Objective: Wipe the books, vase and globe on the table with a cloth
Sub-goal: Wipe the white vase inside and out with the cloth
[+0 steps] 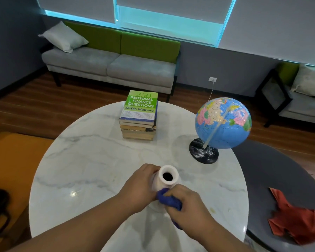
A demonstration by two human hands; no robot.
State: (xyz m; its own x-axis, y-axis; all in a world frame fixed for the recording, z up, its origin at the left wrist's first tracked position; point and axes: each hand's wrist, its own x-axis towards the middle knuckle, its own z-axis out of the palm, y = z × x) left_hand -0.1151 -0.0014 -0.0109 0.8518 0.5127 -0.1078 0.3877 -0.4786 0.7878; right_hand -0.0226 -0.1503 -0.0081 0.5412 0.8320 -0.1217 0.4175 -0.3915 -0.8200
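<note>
Standing upright near the close edge of the round marble table, a white vase is held between both hands. The left hand curls around the vase's left side, fingers wrapped behind the neck and closed on it. The right hand is clenched around a bunched blue cloth, which it presses against the near right side of the vase body, just below the flared mouth. The mouth faces up toward the camera; its opening is dark, and whether anything lies inside cannot be told.

Farther back, near the middle of the table's far edge, sits a stack of books, squared up and lying flat, the top one with a green and white cover that reads "250 Personal Finance Questions for Single Mothers". To the right of the stack, well apart from it, a blue globe tilts on its arm above a round black base that rests near the table's right edge. Pale smears show on the base.

Right of the marble table is a dark grey table, and a crumpled red cloth lies on its near part. Beyond the tables, a grey sofa with a green back stands against the far wall, a pale cushion propped at its left end.
</note>
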